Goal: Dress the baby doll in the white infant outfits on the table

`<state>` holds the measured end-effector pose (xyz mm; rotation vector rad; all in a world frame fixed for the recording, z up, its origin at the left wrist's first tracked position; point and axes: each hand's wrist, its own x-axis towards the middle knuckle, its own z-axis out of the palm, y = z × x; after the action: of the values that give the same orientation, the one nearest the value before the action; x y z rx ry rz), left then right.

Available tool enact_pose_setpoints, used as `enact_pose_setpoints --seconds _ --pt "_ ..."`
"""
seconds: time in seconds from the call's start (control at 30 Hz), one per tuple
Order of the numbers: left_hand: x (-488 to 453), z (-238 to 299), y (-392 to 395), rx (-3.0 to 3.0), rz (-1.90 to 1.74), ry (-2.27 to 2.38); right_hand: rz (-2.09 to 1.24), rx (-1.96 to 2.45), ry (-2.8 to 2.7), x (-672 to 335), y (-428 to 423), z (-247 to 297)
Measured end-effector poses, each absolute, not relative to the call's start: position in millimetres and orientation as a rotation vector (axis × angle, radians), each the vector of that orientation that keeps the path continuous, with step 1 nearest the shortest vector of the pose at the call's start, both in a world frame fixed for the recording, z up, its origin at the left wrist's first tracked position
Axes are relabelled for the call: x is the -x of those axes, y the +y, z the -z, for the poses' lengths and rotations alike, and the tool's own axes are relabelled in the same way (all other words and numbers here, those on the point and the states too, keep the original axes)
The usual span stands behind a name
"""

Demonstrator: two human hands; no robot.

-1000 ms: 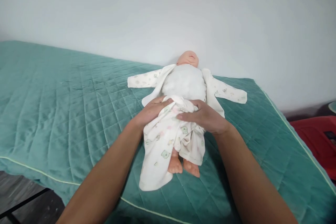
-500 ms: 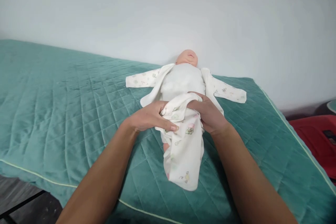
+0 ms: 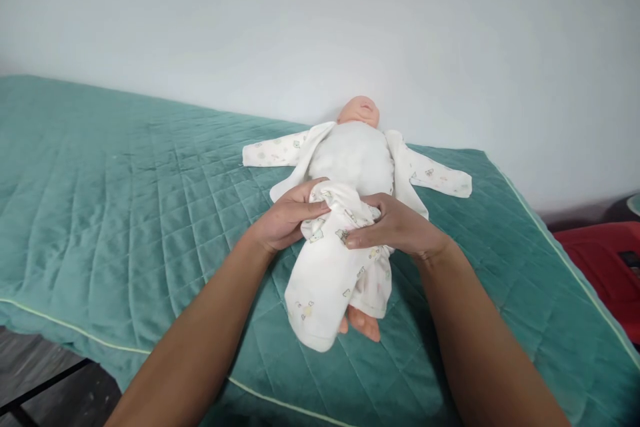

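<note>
A baby doll (image 3: 353, 153) lies on its back, its head toward the wall and its feet toward me. Over its lower body are white printed baby pants (image 3: 320, 280), bunched near the top. My left hand (image 3: 287, 217) is closed on the bunched cloth at the left, thumb on top. From the right, my right hand (image 3: 400, 227) pinches the same pants, with its thumb lying across the print. One pant leg hangs to the lower left; a foot (image 3: 364, 323) shows below the other. The fingertips under the cloth are hidden.
An open white printed jacket (image 3: 435, 177) is on the doll, sleeves spread to both sides. Beneath is a green quilted cover (image 3: 165, 213) with pale piping along its edge. A white wall (image 3: 250, 27) stands behind, and a red object (image 3: 600, 267) is at the right.
The loose pant leg has swung from the middle to the lower left, uncovering a foot. My left hand has moved up the cloth, while my right thumb now lies across its front.
</note>
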<state>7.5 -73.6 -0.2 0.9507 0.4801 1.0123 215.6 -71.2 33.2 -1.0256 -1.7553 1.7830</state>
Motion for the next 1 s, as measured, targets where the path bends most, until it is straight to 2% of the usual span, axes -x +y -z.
enact_pose_setpoints --seconds 0.33,0.57,1.0 --pt "-6 -4 -78 -1.119 -0.919 0.709 -1.810 0.761 -1.284 -211 -68 -17" --pt "3 -17 -80 -1.352 -0.590 0.667 -1.810 0.738 -1.364 -213 -69 -19" --pt "-7 -2 -103 -0.984 -1.018 0.586 -1.656 0.943 -1.800 -210 -75 -35"
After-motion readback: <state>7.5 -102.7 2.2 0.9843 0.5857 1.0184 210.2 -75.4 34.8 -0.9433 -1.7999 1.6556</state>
